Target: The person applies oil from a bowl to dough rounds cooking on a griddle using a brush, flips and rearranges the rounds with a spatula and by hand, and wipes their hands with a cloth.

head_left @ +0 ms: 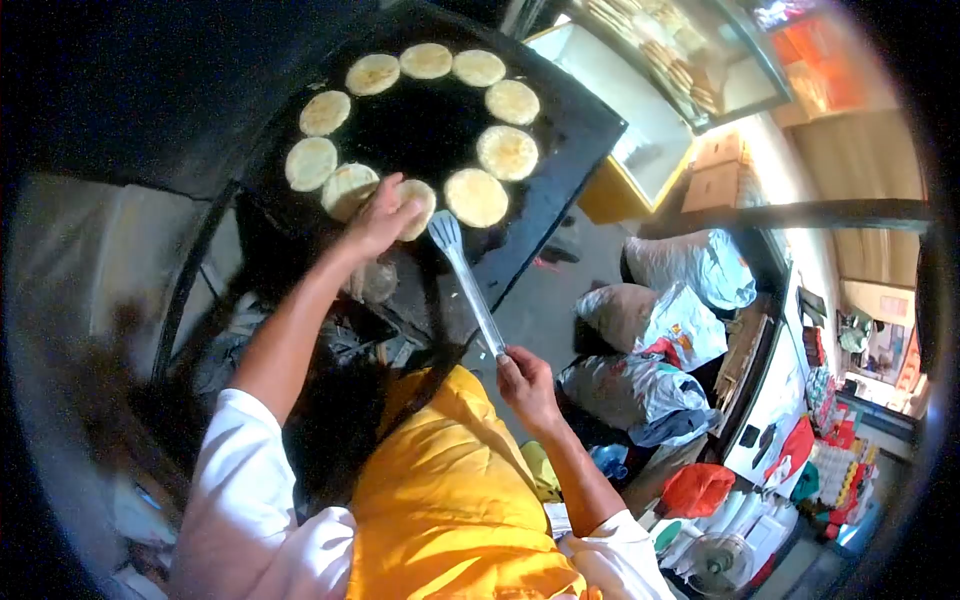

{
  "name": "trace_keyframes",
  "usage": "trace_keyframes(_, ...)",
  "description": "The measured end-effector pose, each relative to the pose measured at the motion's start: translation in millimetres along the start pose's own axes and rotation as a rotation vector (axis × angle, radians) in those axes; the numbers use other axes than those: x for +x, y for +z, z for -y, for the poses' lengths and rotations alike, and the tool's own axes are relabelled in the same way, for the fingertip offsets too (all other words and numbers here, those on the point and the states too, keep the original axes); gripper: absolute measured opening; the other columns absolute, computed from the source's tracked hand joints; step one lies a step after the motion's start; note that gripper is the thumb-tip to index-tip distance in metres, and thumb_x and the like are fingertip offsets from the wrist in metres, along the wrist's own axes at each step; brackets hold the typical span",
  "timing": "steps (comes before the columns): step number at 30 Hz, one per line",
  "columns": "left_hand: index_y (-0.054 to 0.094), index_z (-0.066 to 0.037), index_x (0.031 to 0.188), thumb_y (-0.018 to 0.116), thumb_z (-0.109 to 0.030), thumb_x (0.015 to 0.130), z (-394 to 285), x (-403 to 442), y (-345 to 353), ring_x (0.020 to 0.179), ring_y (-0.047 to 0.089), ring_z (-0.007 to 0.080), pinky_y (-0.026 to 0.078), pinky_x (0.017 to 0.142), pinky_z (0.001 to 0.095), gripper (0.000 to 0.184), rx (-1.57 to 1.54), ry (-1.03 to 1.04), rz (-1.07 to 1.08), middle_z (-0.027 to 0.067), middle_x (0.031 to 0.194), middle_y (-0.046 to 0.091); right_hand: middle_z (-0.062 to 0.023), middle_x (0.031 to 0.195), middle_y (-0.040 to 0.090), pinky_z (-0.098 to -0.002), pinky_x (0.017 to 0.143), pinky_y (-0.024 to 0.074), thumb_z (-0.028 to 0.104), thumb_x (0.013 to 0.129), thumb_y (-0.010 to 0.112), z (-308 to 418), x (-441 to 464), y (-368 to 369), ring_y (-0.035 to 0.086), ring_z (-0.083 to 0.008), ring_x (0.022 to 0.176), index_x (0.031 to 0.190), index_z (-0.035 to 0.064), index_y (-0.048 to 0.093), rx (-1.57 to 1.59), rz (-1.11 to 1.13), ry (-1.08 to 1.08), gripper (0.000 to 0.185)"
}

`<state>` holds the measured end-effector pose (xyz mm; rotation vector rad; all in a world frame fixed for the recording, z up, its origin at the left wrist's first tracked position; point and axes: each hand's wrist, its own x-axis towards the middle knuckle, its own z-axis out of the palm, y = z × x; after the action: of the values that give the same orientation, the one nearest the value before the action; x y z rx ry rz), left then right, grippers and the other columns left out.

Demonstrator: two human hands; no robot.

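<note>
Round pale flatbreads with light brown spots lie in a ring on a black griddle (575,130). At the near side of the ring, my left hand (380,220) has its fingers on one flatbread (418,222), closed at its left edge and partly covering it. Just left of it, another flatbread (345,190) lies partly behind that hand. My right hand (528,388) is wrapped around the handle of a metal slotted spatula (470,285). The spatula's blade is beside the flatbread at my left hand, near the griddle's front edge.
Several stuffed plastic sacks (650,320) stand on the floor to the right. Beyond the griddle's right corner is a yellow-edged glass case (640,180) with more breads above it. A red bag (697,490) and a small fan (722,560) are at lower right.
</note>
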<state>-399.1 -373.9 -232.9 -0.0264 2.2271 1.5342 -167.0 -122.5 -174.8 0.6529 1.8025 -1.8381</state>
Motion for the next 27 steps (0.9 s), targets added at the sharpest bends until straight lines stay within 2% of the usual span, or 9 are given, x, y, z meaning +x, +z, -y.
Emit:
trace_keyframes(3,0.028,-0.011,0.145,0.050,-0.048,0.094,-9,-1,-6,0.106,0.054,0.0194,0.042,0.093,0.0385,0.067,-0.291,-0.047,0.133,0.0115,0.120,0.055,0.0006,0.066,0.049,-0.0253,0.051,0.0366,0.014,0.097,0.050,18,8,6,0.044,-0.0070,0.059,0.107,-0.0032,0.059,-0.083,-0.020,-0.028,0.022)
trace_keyframes(7,0.032,-0.016,0.144,0.043,-0.051,0.096,-37,-17,-19,0.103,0.055,0.0163,0.041,0.091,0.0359,0.061,-0.126,-0.141,0.100,0.0070,0.120,0.056,0.0025,0.070,0.048,-0.0224,0.049,0.0348,0.018,0.098,0.051,36,23,14,0.041,-0.0052,0.056,0.112,-0.0024,0.056,-0.155,0.038,-0.172,0.026)
trace_keyframes(9,0.035,-0.019,0.143,0.040,-0.053,0.096,-37,-21,-28,0.102,0.054,0.0145,0.041,0.089,0.0331,0.058,-0.288,-0.143,0.122,0.0033,0.119,0.056,0.0026,0.071,0.049,-0.0229,0.050,0.0349,0.019,0.098,0.052,46,22,20,0.042,-0.0049,0.057,0.112,-0.0009,0.057,-0.182,0.059,-0.149,0.025)
trace_keyframes(13,0.038,-0.020,0.141,0.045,-0.052,0.095,-30,-34,-31,0.102,0.055,0.0143,0.042,0.086,0.0313,0.057,-0.455,-0.140,0.092,0.0014,0.119,0.056,-0.0001,0.073,0.052,-0.0260,0.057,0.0402,0.014,0.097,0.051,45,21,29,0.045,-0.0087,0.063,0.110,-0.0036,0.059,-0.253,0.092,-0.204,0.023)
trace_keyframes(14,0.039,-0.019,0.140,0.050,-0.048,0.094,-38,-43,-28,0.101,0.056,0.0155,0.043,0.085,0.0315,0.055,-0.341,-0.221,-0.092,0.0029,0.117,0.058,0.0003,0.073,0.052,-0.0255,0.057,0.0403,0.014,0.097,0.051,47,17,28,0.045,-0.0086,0.064,0.111,-0.0029,0.059,-0.192,0.056,-0.151,0.023)
trace_keyframes(17,0.042,-0.018,0.137,0.053,-0.044,0.093,-14,-46,-39,0.104,0.055,0.0154,0.045,0.085,0.0331,0.053,-0.279,-0.231,-0.128,0.0038,0.118,0.058,0.0032,0.068,0.049,-0.0217,0.048,0.0335,0.016,0.097,0.051,32,5,6,0.042,-0.0048,0.055,0.107,-0.0006,0.058,-0.119,-0.010,-0.089,0.020)
trace_keyframes(19,0.043,-0.015,0.136,0.054,-0.042,0.093,0,-39,-45,0.108,0.053,0.0164,0.045,0.087,0.0348,0.052,-0.276,-0.227,-0.079,0.0070,0.122,0.055,0.0029,0.067,0.048,-0.0220,0.048,0.0343,0.016,0.097,0.051,14,-6,-15,0.042,-0.0051,0.055,0.106,-0.0013,0.057,-0.103,-0.033,-0.010,0.021)
trace_keyframes(25,0.042,-0.007,0.135,0.050,-0.024,0.095,18,21,-12,0.115,0.053,0.0264,0.044,0.094,0.0361,0.045,-0.110,0.101,-0.108,0.0170,0.129,0.052,0.0006,0.071,0.049,-0.0239,0.050,0.0374,0.015,0.097,0.051,-9,4,-3,0.045,-0.0070,0.057,0.107,-0.0022,0.055,-0.171,-0.102,-0.033,0.021)
trace_keyframes(27,0.036,-0.007,0.140,0.050,-0.029,0.094,20,37,-5,0.119,0.051,0.0287,0.042,0.097,0.0375,0.052,-0.030,0.122,-0.108,0.0195,0.131,0.051,0.0011,0.073,0.050,-0.0236,0.053,0.0375,0.015,0.097,0.050,-2,25,12,0.045,-0.0068,0.063,0.107,-0.0026,0.054,-0.162,-0.025,-0.006,0.020)
